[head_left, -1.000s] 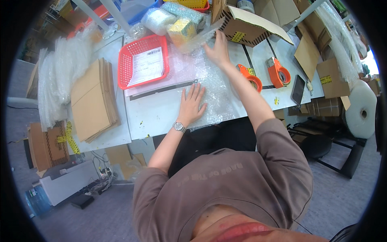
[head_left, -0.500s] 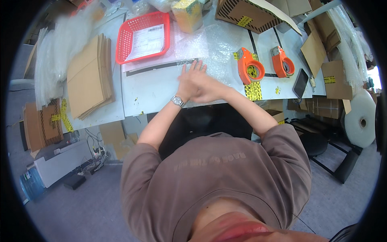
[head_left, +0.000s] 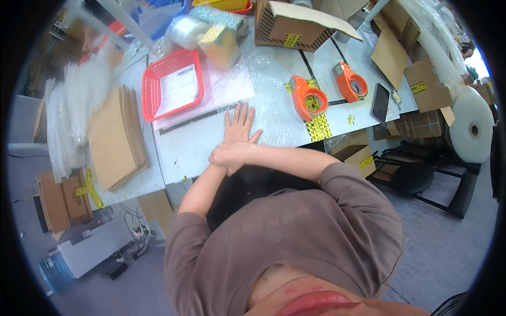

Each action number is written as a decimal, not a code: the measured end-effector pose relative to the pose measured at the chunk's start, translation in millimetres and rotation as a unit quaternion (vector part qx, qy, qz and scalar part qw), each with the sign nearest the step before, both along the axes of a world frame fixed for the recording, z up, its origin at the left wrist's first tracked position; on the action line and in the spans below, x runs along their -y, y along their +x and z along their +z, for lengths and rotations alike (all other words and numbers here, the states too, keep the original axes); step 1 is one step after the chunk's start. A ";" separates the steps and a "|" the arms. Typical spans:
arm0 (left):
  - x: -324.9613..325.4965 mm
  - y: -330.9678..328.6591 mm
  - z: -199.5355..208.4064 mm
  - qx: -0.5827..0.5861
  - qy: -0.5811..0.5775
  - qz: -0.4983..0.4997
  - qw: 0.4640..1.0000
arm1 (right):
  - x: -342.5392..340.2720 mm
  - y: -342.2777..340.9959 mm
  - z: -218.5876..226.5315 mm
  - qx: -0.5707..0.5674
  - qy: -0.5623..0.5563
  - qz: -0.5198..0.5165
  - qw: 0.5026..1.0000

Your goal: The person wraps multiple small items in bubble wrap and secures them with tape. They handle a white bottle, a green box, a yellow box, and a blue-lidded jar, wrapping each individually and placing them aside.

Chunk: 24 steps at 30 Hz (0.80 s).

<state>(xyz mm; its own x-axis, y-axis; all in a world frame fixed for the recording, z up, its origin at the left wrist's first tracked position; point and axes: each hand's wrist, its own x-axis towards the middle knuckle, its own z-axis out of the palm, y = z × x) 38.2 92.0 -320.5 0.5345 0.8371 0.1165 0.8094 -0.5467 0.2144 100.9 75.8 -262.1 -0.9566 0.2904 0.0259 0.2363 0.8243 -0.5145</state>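
Observation:
With fingers spread, my left hand (head_left: 240,128) lies palm down near the table's front edge and holds nothing. Around its wrist is wrapped my right hand (head_left: 231,157), hiding the wristwatch there. Clear bubble wrap (head_left: 274,113) lies spread just right of my left fingers. Beyond them, to the left, a red plastic basket (head_left: 149,95) holds a printed paper sheet (head_left: 179,90). Two orange tape dispensers, a nearer one (head_left: 303,104) and a farther one (head_left: 348,87), stand to the right.
Flattened cardboard sheets (head_left: 113,139) are stacked at left beside plastic wrap (head_left: 68,124). An open carton (head_left: 284,34) and a yellow foam-like block (head_left: 220,46) stand at the back. A phone (head_left: 380,103) lies at right. A bubble wrap roll (head_left: 469,129) and black chair (head_left: 414,177) stand beyond.
My right hand has slid from the back of my left hand onto the left wrist, covering the watch that showed before. The whole view has shifted, with the table lower in it.

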 end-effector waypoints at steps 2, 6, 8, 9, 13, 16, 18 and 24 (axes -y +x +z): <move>2.5 -1.6 3.5 0.014 -0.013 0.005 1.000 | 3.0 -5.3 -12.9 0.005 0.013 0.009 1.000; 1.5 0.5 4.8 0.044 -0.004 0.009 0.999 | 11.2 32.6 42.4 -0.169 0.148 -0.020 0.974; -5.9 2.2 2.9 -0.006 0.002 0.002 1.000 | -0.6 65.9 96.5 -0.214 0.096 0.029 0.972; -4.8 1.8 2.0 -0.031 0.001 0.007 0.999 | -18.3 89.4 141.8 -0.206 -0.002 0.084 0.975; 4.5 1.6 20.3 0.051 -0.028 0.021 0.998 | -143.6 207.6 290.8 -0.277 -0.202 0.043 0.938; -2.0 2.7 30.4 0.052 -0.062 0.007 0.997 | -242.8 262.7 348.5 0.059 -0.129 -0.316 0.938; -8.2 2.5 30.2 0.050 -0.066 0.001 0.997 | -338.4 294.4 321.3 0.231 -0.215 -0.493 0.811; -8.4 2.4 38.2 0.052 -0.098 0.021 0.994 | -484.1 282.3 181.5 0.456 0.014 -0.552 0.698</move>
